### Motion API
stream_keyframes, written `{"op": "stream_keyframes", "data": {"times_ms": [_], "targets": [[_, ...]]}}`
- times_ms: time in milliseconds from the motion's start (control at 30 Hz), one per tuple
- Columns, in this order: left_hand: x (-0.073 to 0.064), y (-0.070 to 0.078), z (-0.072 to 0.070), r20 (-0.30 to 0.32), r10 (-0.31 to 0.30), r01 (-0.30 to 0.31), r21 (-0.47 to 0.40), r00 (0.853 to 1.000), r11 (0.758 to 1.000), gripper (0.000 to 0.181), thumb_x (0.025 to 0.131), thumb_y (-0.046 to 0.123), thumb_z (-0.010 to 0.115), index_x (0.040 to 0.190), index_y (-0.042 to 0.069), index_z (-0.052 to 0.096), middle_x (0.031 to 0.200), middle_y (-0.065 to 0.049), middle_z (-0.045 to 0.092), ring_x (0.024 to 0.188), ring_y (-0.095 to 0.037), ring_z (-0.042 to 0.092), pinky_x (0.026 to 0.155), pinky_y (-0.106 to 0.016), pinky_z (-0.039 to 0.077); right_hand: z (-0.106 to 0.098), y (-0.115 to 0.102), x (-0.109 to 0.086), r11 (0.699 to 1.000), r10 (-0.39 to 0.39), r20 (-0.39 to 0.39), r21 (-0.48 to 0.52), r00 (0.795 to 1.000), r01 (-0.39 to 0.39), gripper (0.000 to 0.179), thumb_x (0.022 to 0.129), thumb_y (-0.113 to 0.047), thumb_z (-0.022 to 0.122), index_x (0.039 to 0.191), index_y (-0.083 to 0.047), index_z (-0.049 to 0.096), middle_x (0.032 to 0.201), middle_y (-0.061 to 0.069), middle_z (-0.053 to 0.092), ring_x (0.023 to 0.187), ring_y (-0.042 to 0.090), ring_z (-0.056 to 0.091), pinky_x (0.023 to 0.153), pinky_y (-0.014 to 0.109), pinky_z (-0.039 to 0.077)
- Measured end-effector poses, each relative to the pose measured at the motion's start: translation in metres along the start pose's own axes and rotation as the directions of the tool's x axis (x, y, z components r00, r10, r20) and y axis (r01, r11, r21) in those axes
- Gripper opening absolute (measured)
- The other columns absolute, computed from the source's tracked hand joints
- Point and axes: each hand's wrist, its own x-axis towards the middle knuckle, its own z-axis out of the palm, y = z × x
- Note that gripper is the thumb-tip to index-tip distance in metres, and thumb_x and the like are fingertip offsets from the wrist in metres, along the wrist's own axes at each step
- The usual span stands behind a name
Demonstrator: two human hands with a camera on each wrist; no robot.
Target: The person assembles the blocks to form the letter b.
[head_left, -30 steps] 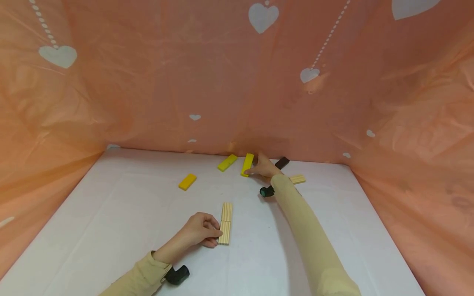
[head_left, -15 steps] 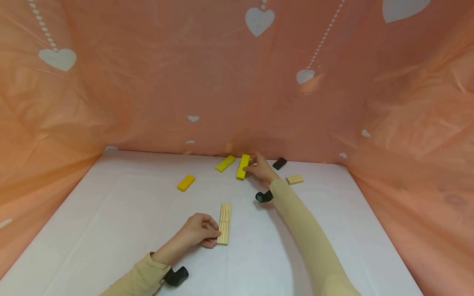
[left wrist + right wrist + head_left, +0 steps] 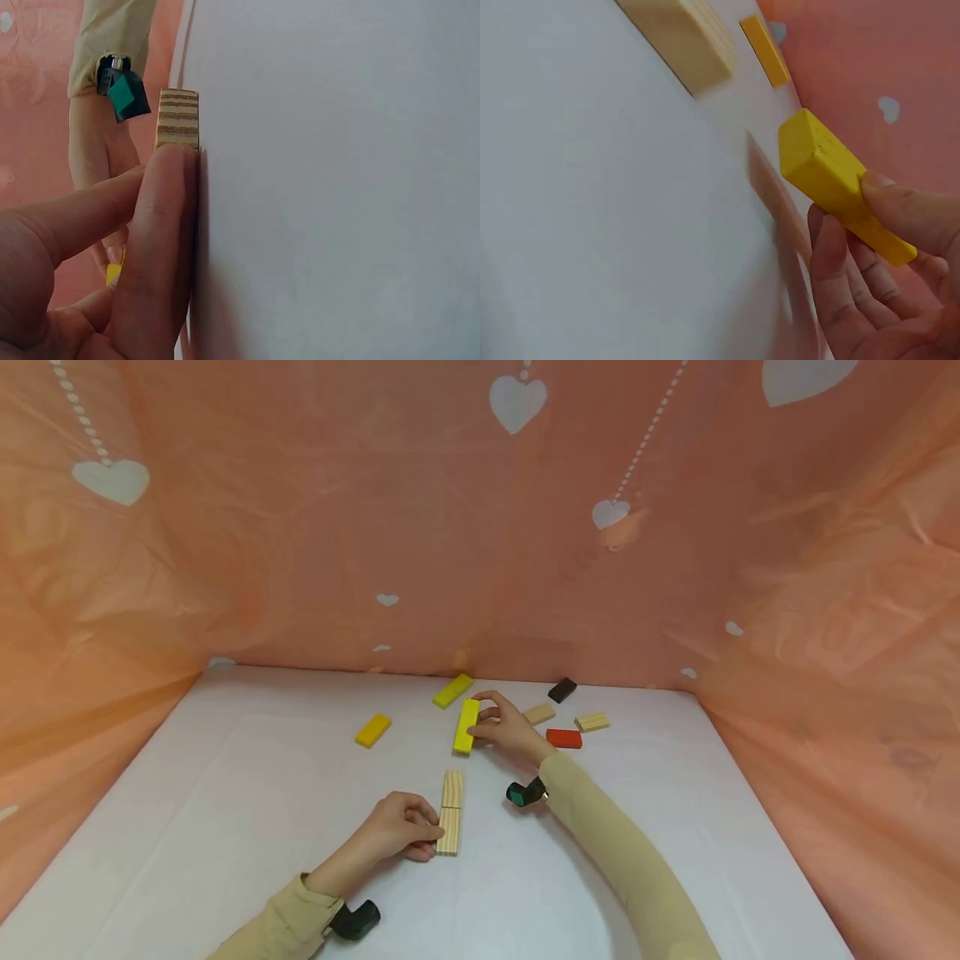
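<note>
My right hand [image 3: 510,729] pinches a bright yellow wooden block [image 3: 466,723] between thumb and fingers, held tilted. The right wrist view shows this yellow block [image 3: 832,172] lifted off the surface, its shadow on the cloth. Two plain wooden blocks lie end to end in front: a far plain block [image 3: 453,788] and a near plain block [image 3: 448,833]. My left hand [image 3: 401,827] holds the near one at its left side. The left wrist view shows the striped end of the plain block [image 3: 178,116] beyond my fingers [image 3: 159,202].
Toward the back lie another yellow block [image 3: 453,692], an orange-yellow block [image 3: 372,731] and a dark brown block [image 3: 562,690]. To the right are a red block [image 3: 564,738] and two plain blocks [image 3: 538,714]. A pink sheet [image 3: 375,543] hangs behind the white table [image 3: 240,777].
My right hand has brought the yellow block nearer and to the left, toward the plain pair. The red block and a plain block have come into sight. The left hand keeps its place.
</note>
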Motion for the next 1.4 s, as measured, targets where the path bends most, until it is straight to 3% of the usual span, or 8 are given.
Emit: {"op": "stream_keyframes", "data": {"times_ms": [200, 467, 967, 1400], "targets": [[-0.001, 0.002, 0.001, -0.008, -0.009, 0.009, -0.004, 1.000, 1.000, 0.017, 0.083, -0.001, 0.071, 0.094, -0.007, 0.061, 0.070, -0.011, 0.063, 0.055, -0.017, 0.065, 0.054, -0.031, 0.059, 0.014, 0.004, -0.006, 0.999, -0.009, 0.037, 0.041, 0.999, 0.008, 0.056, 0.087, -0.006, 0.070, 0.135, -0.017, 0.043, 0.108, 0.016, 0.057, 0.084, 0.024, 0.065, 0.080, 0.032, 0.057], [-0.002, 0.003, 0.002, -0.031, -0.023, 0.023, 0.004, 0.999, 1.000, 0.018, 0.083, 0.001, 0.072, 0.095, -0.007, 0.060, 0.071, -0.012, 0.063, 0.056, -0.017, 0.065, 0.055, -0.031, 0.059, 0.022, 0.004, -0.011, 1.000, 0.005, 0.057, -0.002, 0.998, -0.005, 0.056, 0.087, -0.009, 0.071, 0.135, -0.017, 0.044, 0.111, 0.013, 0.056, 0.086, 0.023, 0.063, 0.078, 0.031, 0.057], [-0.008, 0.000, 0.002, -0.049, -0.040, 0.041, 0.017, 0.998, 0.999, 0.018, 0.083, 0.001, 0.072, 0.095, -0.006, 0.061, 0.070, -0.011, 0.063, 0.057, -0.017, 0.064, 0.055, -0.031, 0.059, 0.035, 0.000, -0.023, 0.999, 0.025, 0.015, 0.019, 1.000, -0.026, 0.055, 0.087, -0.007, 0.070, 0.136, -0.015, 0.044, 0.110, 0.013, 0.057, 0.089, 0.024, 0.063, 0.078, 0.032, 0.058], [-0.009, -0.005, 0.002, -0.036, -0.038, 0.038, 0.002, 0.999, 0.999, 0.020, 0.083, 0.002, 0.072, 0.096, -0.007, 0.060, 0.070, -0.012, 0.063, 0.056, -0.018, 0.065, 0.054, -0.032, 0.059, 0.032, 0.005, -0.024, 0.999, 0.019, -0.005, 0.026, 1.000, -0.019, 0.059, 0.086, -0.006, 0.071, 0.137, -0.012, 0.043, 0.109, 0.013, 0.059, 0.088, 0.024, 0.063, 0.077, 0.032, 0.059]]}}
